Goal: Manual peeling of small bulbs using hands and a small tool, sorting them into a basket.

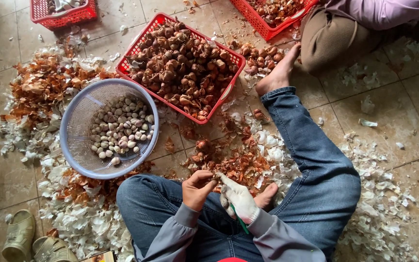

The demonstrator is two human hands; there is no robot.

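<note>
- Bare left hand [197,188], fingers curled, grip closed around a small bulb that is mostly hidden, held above the lap
- Right hand [238,198] in a white cloth glove, grip clenched on a green-handled tool [239,221]
- Round lavender mesh colander [81,121] holding smooth pale peeled cloves
- Red lattice basket [136,46] heaped with brown bulbs
- Papery skins litter the tiled floor [403,106]

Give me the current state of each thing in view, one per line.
Left hand: bare, fingers curled on a small bulb.
Right hand: gloved, gripping a green-handled tool.
Round colander: partly filled with peeled cloves.
Red basket: heaped with unpeeled bulbs.
Floor: littered with peeled skins.
</note>
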